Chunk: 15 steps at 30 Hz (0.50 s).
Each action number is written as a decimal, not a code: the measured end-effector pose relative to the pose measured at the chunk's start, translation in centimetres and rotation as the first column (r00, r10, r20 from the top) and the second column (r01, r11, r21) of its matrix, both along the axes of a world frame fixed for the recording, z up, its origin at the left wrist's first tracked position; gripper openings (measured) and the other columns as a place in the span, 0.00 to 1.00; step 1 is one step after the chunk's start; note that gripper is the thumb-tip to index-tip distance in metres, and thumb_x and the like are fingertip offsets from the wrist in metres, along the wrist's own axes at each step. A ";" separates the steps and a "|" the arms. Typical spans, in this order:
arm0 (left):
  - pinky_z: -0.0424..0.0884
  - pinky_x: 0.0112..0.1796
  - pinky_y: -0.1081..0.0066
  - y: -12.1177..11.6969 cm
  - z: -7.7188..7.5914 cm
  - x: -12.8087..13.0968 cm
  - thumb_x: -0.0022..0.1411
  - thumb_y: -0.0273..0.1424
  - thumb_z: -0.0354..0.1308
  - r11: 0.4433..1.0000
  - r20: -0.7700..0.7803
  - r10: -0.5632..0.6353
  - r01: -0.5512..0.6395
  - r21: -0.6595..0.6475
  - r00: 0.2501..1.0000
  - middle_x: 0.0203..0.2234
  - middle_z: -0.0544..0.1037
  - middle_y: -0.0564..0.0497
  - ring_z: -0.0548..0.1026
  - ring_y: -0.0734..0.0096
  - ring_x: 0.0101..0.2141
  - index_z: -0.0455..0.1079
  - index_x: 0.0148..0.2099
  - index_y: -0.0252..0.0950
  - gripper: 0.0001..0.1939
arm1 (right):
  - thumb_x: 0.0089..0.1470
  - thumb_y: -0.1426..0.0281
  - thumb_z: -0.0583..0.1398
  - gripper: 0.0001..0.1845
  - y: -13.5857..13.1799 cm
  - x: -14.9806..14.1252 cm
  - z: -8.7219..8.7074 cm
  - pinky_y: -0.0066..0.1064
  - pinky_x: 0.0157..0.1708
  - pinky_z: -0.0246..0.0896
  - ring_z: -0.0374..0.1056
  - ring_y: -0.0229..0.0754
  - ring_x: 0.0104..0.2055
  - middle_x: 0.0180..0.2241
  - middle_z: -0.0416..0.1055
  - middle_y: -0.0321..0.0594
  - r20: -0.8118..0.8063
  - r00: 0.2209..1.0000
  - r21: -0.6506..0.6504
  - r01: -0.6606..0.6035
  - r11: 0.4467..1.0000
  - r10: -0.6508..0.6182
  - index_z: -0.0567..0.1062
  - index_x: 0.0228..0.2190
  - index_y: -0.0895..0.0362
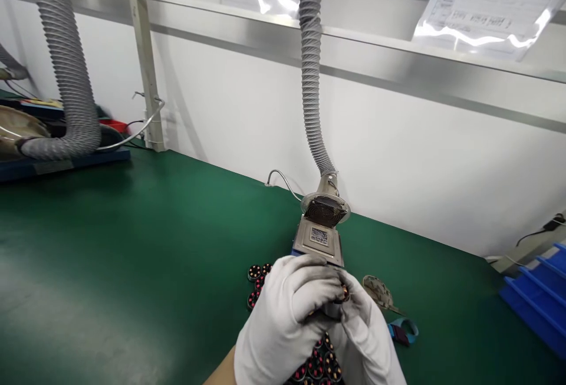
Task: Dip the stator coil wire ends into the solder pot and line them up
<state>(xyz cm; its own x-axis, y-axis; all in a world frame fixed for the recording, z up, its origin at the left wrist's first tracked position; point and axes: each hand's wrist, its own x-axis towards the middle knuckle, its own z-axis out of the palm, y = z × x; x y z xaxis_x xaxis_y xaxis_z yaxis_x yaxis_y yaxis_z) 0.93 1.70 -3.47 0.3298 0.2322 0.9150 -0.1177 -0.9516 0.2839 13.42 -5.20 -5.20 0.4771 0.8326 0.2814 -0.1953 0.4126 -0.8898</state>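
Observation:
Both hands wear white gloves and meet at the bottom centre. My left hand [287, 320] is curled, fingers wrapped over a small round dark part [342, 295] with copper-coloured spots. My right hand [365, 332] pinches the same part from the right. Under and around the hands lie several similar round black parts [259, 273] with red and orange dots on the green mat [132, 255]. Just behind the hands stands a small metal fume extractor [321, 232] with a round grille.
A grey ribbed hose [312, 78] rises from the extractor; a second hose [66, 78] bends down at far left over a dark tray. Blue bins [539, 296] sit at right. A brownish sponge-like piece [378, 290] and a blue strap [404, 332] lie right of the hands.

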 end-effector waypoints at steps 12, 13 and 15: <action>0.71 0.38 0.73 1.1 0.6 -1.2 0.60 0.28 0.56 0.671 0.230 -0.180 0.290 -0.682 0.956 0.30 0.77 0.50 0.75 0.68 0.35 0.73 0.31 0.35 0.06 | 0.40 0.55 0.67 0.18 0.4 -0.5 -1.0 0.44 0.41 0.67 0.72 0.51 0.39 0.31 0.77 0.45 -0.077 0.993 -0.068 -0.095 0.993 0.089 0.79 0.33 0.52; 0.71 0.40 0.73 1.1 0.8 -1.5 0.60 0.28 0.56 0.650 0.228 -0.175 0.286 -0.704 0.958 0.31 0.77 0.50 0.75 0.68 0.36 0.73 0.33 0.36 0.05 | 0.42 0.53 0.66 0.19 0.2 -0.6 -0.7 0.45 0.41 0.67 0.72 0.51 0.39 0.30 0.76 0.45 -0.079 0.991 -0.070 -0.114 0.991 0.108 0.79 0.33 0.52; 0.69 0.45 0.71 1.0 1.2 -1.9 0.56 0.28 0.60 0.671 0.096 -0.247 0.242 -0.700 0.964 0.39 0.76 0.50 0.73 0.66 0.42 0.73 0.40 0.38 0.07 | 0.46 0.51 0.62 0.19 -0.3 -0.8 -0.2 0.46 0.41 0.67 0.71 0.52 0.40 0.30 0.76 0.45 -0.092 0.987 -0.071 -0.137 0.988 0.131 0.79 0.33 0.52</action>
